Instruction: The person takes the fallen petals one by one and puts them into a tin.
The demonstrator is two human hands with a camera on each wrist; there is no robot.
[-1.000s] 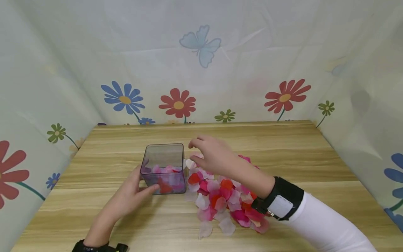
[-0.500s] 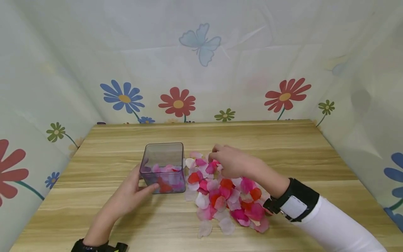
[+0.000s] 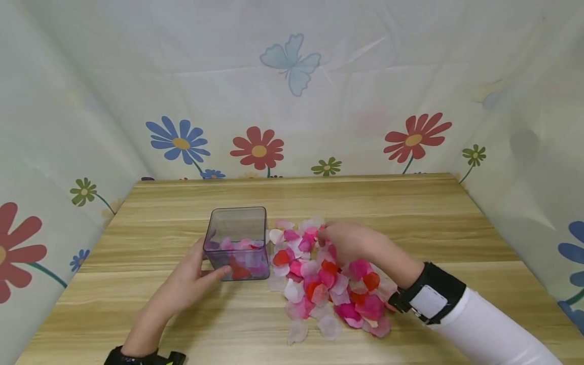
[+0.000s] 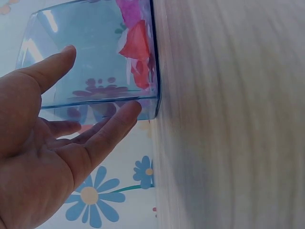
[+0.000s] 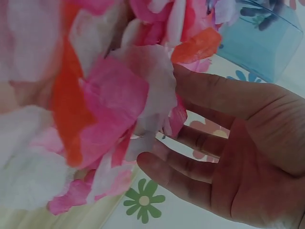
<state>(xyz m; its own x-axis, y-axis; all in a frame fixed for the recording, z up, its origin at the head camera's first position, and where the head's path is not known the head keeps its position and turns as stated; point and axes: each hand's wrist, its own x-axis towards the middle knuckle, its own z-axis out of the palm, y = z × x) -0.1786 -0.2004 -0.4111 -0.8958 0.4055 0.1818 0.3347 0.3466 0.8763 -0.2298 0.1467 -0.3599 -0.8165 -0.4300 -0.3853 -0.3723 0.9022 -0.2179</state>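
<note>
In the head view a see-through tinted square box (image 3: 239,228), its top uncovered, stands left of centre with pink, red and purple petals (image 3: 246,263) at its bottom. My left hand (image 3: 189,279) holds it at its near left corner, thumb on the front face and the other fingers along the side. A loose heap of artificial flower petals (image 3: 319,284), white, pink and orange-red, lies right of the box. At the heap's far side my right hand (image 3: 349,241) reaches in. The right wrist view shows its thumb and fingers (image 5: 174,179) spread apart, fingertips among the petals.
Everything stands on a wood-grain table (image 3: 388,203). A white cloth backdrop (image 3: 292,126) printed with flowers and a butterfly rises behind it and at both sides. A few petals (image 3: 298,330) lie at the heap's near edge.
My right hand has moved from beside the box's right rim to the right and down into the far side of the petal heap. My left hand and the box have stayed in place.
</note>
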